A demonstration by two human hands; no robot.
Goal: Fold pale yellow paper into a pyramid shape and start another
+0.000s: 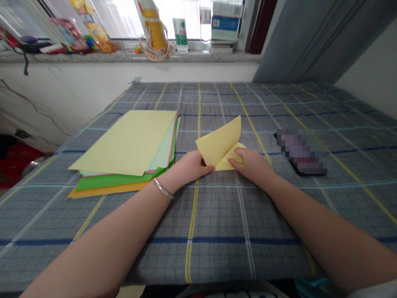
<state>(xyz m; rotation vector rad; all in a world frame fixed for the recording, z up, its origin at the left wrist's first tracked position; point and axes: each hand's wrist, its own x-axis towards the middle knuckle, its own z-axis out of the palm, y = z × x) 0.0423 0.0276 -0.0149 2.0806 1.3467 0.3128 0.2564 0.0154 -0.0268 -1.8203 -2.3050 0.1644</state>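
Observation:
A folded sheet of yellow paper (221,142) lies at the middle of the table, one flap standing up at a slant and the rest flat on the cloth. My left hand (194,167), with a silver bangle at the wrist, pinches its lower left corner between thumb and fingers; the fingertips are hidden behind the flap. On the right, my right hand (249,162) has its thumb and forefinger on the flat part of the paper, close to the fold. Its other fingers are curled out of sight.
Left of my hands lies a stack of coloured paper (127,142), pale yellow on top. A phone (300,153) with a blurred screen rests on the right. Checked cloth (217,219) covers the table. Bottles, boxes and snack packets line the windowsill (114,58) behind.

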